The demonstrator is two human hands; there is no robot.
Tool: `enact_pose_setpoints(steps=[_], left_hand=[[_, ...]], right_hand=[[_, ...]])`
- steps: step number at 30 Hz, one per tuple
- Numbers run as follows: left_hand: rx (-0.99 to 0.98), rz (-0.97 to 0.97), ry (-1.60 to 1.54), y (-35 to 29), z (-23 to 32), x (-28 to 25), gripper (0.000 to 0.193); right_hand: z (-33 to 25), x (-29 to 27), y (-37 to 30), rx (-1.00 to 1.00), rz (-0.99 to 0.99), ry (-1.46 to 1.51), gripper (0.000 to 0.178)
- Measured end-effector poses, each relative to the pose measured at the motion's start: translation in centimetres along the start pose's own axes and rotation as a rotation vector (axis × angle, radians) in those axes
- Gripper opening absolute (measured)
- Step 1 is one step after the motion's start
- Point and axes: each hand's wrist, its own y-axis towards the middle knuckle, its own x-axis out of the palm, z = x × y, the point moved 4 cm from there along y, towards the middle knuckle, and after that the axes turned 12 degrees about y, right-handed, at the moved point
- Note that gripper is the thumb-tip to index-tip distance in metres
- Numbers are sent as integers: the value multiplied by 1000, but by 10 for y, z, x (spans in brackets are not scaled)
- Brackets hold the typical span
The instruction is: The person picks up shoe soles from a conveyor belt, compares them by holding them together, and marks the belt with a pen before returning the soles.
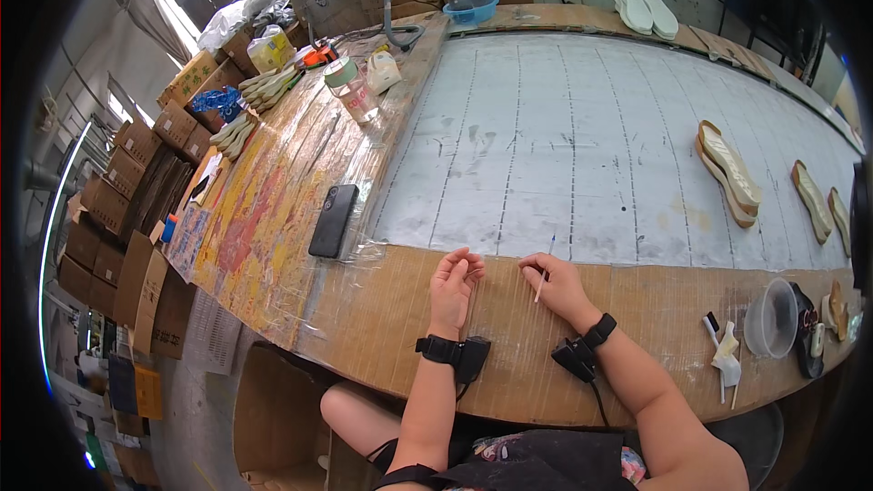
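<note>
My right hand [561, 289] is closed in a pinch on a thin pen-like stick [543, 283], white at the lower end with a blue upper tip. The stick stands tilted above the cardboard edge [400, 309] of the table. To its left, my left hand [452, 286] rests palm up with loosely bent fingers and nothing visible in it. Both hands are apart, just in front of the grey-white work surface [536, 164] with its dashed lines. Each wrist wears a black strap with a black box.
Shoe soles [727, 173] lie on the right of the surface, and white soles [646, 13] at the back. Near my right arm are a clear plastic tub [771, 318] and brushes [725, 350]. A black phone [334, 221] and a bottle [351, 91] stand left.
</note>
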Motion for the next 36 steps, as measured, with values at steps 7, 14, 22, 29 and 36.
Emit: enact_pose_setpoints(steps=[7, 14, 22, 29, 36], left_hand=[[23, 28, -10, -5, 6, 5, 9], [24, 26, 19, -5, 7, 7, 6], [0, 42, 7, -8, 9, 11, 5], [-5, 31, 8, -10, 9, 14, 5], [-3, 28, 10, -11, 8, 21, 5]], right_hand=[[-3, -2, -4, -32, 16, 21, 16], [-6, -4, -5, -27, 10, 8, 16], [-8, -7, -6, -8, 4, 2, 17], [-9, -10, -8, -18, 6, 3, 17], [-12, -17, -10, 3, 1, 7, 17]])
